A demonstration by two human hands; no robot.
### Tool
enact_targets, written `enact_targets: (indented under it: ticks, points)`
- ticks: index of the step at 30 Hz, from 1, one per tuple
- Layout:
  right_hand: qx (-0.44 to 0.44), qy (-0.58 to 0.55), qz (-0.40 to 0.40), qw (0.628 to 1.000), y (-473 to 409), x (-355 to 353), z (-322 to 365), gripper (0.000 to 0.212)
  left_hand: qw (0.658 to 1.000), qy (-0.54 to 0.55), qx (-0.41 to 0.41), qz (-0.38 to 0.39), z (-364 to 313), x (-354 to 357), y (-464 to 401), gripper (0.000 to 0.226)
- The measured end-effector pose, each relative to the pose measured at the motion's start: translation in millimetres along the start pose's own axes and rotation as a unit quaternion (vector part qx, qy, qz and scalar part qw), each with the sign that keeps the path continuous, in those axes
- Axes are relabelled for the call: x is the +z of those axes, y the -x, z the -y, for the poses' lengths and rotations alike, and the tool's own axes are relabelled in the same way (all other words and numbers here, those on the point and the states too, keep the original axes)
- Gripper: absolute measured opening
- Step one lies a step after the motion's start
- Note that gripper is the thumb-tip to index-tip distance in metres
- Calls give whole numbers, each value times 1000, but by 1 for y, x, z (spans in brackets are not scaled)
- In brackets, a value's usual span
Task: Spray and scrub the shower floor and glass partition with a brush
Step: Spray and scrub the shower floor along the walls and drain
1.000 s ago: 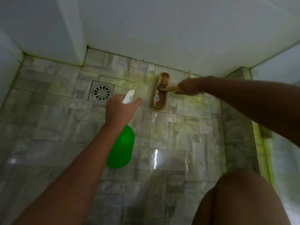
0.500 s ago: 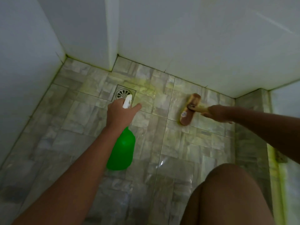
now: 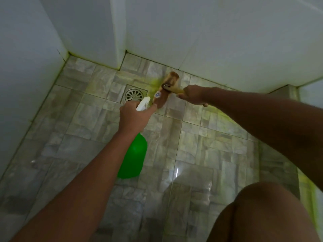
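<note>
My left hand (image 3: 133, 117) grips a green spray bottle (image 3: 133, 158) by its white trigger head, the nozzle aimed toward the far wall and the index finger stretched forward. My right hand (image 3: 193, 96) holds the yellow handle of a wooden scrub brush (image 3: 165, 90), whose head lies flat on the grey tiled shower floor (image 3: 201, 145) just right of the round metal drain (image 3: 133, 95). Yellow-green foam stains the tiles around the brush head. The glass partition (image 3: 316, 189) shows only as a sliver at the right edge.
White tiled walls (image 3: 209, 35) close the floor at the back and left, with a corner column behind the drain. A raised tiled curb (image 3: 277, 172) runs along the right. My bare knee (image 3: 262, 212) fills the lower right.
The brush has slid left across the floor, from the right-hand tiles to beside the drain, and my right hand moved with it. The view has shifted right. My left hand keeps the bottle.
</note>
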State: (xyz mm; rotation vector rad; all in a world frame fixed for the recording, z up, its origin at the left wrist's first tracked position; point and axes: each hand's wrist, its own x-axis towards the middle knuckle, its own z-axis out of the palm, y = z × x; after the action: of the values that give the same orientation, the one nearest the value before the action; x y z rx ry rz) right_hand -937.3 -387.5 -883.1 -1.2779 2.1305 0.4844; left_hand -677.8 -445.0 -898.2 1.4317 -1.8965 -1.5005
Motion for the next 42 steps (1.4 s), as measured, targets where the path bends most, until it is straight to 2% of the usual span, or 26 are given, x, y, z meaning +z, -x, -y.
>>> enact_targets:
  ticks: [5, 7, 9, 13, 17, 22, 24, 28, 35, 40, 42]
  points:
    - [60, -100, 20, 993, 64, 63, -32, 51, 999, -11, 6, 32, -10, 14, 0, 51]
    - [112, -145, 17, 983, 107, 95, -70, 47, 995, -37, 35, 87, -24, 44, 6, 51]
    - [147, -162, -1, 976, 132, 120, -91, 44, 993, -50, 40, 102, -31, 57, 9, 47]
    - [214, -193, -59, 956, 178, 156, -144, 37, 986, -55, 102, 124, -48, 102, 16, 61]
    - [274, -249, -67, 926, 197, 160, -187, 35, 977, -85, 125, 149, -60, 142, 18, 59]
    - [253, -187, -20, 949, 182, 133, -234, 29, 968, -128, 133, 171, -72, 182, 14, 56]
    - [236, -180, -18, 955, 172, 127, -240, 35, 962, -146, 131, 189, -75, 192, 11, 56]
    - [199, -143, -14, 969, 161, 114, -246, 44, 961, -168, 106, 190, -75, 203, 7, 81]
    - [175, -91, -8, 980, 158, 107, -259, 43, 956, -178, 84, 216, -78, 205, -2, 77]
    - [192, -18, 30, 981, 145, 100, -262, 46, 970, -159, 73, 168, -70, 190, -5, 86]
    - [165, 20, 38, 985, 128, 84, -247, 47, 976, -133, 61, 161, -67, 177, -13, 90]
